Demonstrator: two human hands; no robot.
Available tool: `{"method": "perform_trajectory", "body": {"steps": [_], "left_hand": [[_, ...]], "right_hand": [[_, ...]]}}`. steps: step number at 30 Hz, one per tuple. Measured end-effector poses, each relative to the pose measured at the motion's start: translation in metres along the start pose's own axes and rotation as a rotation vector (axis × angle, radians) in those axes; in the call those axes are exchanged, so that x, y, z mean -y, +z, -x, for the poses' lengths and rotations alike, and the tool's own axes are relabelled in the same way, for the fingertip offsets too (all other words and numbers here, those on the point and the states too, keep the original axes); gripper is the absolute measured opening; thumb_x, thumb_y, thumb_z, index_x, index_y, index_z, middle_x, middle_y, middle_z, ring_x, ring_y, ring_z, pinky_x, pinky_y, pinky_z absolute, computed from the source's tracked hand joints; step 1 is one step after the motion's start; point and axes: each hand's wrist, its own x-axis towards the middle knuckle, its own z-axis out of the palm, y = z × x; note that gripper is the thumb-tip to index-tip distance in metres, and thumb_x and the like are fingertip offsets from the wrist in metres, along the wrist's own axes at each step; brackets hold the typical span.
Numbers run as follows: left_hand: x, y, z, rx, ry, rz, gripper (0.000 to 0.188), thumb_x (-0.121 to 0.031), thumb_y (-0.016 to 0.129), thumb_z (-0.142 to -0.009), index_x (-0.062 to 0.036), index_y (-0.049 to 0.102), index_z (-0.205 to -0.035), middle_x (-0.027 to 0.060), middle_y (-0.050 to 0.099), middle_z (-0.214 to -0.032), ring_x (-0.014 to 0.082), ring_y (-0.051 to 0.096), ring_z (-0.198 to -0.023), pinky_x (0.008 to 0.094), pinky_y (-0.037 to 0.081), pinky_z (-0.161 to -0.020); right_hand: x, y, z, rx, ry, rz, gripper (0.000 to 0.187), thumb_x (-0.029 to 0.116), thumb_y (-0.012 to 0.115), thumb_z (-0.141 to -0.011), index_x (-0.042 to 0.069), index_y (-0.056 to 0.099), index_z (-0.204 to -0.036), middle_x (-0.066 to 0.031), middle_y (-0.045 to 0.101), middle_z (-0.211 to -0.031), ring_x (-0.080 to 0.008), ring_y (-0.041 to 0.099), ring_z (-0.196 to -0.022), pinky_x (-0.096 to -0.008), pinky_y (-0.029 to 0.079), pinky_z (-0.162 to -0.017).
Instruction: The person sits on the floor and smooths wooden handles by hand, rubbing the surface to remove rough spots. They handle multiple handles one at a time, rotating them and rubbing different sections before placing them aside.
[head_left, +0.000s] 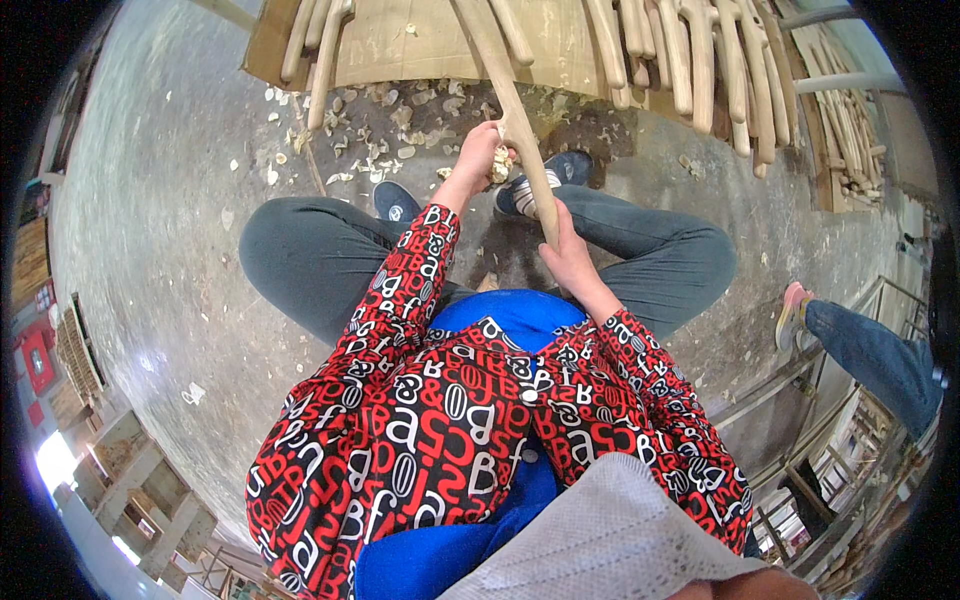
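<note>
A long, smooth, pale wooden stick slants from the far cardboard toward my lap, with a short knob on its left side. My right hand is wrapped round its near end. My left hand is closed beside the stick at the knob, its fingertips partly hidden. A crumpled cream-coloured wad shows under the left fingers, against the stick; its material is too small to tell.
Several similar sticks lie on the cardboard ahead, and more are piled at far right. Pale chips litter the concrete floor. My bent legs flank the stick. Another person's leg is at right, near metal racks.
</note>
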Motion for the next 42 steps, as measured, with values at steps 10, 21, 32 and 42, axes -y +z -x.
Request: {"method": "perform_trajectory", "body": {"steps": [10, 21, 32, 42], "left_hand": [[0.001, -0.001, 0.002, 0.011, 0.044, -0.004, 0.024, -0.023, 0.044, -0.091, -0.0044, 0.058, -0.095, 0.0042, 0.059, -0.075, 0.0123, 0.057, -0.055, 0.0271, 0.047, -0.045], [0.005, 0.002, -0.003, -0.017, -0.028, 0.121, 0.024, -0.021, 0.044, -0.090, -0.0033, 0.057, -0.097, 0.0048, 0.058, -0.075, 0.0134, 0.056, -0.054, 0.0265, 0.048, -0.046], [0.005, 0.003, -0.003, -0.020, 0.021, 0.008, 0.024, -0.021, 0.043, -0.088, -0.0023, 0.055, -0.097, 0.0069, 0.058, -0.077, 0.0158, 0.057, -0.055, 0.0288, 0.049, -0.047], [-0.010, -0.019, 0.003, -0.239, 0.206, -0.670, 0.032, -0.032, 0.058, -0.087, -0.0012, 0.064, -0.092, 0.0053, 0.063, -0.081, 0.0135, 0.057, -0.070, 0.0298, 0.046, -0.066]], "right_hand": [[0.000, 0.002, 0.000, -0.024, -0.051, 0.012, 0.078, 0.004, 0.051, -0.076, 0.006, 0.010, -0.143, -0.0334, 0.048, -0.120, -0.0472, 0.048, -0.113, -0.0468, 0.040, -0.096], [0.000, 0.003, 0.000, -0.037, -0.043, 0.026, 0.077, 0.003, 0.051, -0.075, 0.007, 0.012, -0.142, -0.0336, 0.052, -0.113, -0.0480, 0.051, -0.107, -0.0490, 0.042, -0.091], [-0.001, 0.003, 0.001, -0.035, -0.021, 0.034, 0.076, 0.003, 0.051, -0.076, 0.006, 0.013, -0.141, -0.0340, 0.051, -0.114, -0.0482, 0.050, -0.108, -0.0492, 0.042, -0.091], [-0.006, 0.001, -0.001, -0.037, -0.022, 0.105, 0.079, 0.000, 0.055, -0.076, 0.005, 0.012, -0.142, -0.0307, 0.046, -0.123, -0.0444, 0.047, -0.116, -0.0452, 0.038, -0.098]]}}
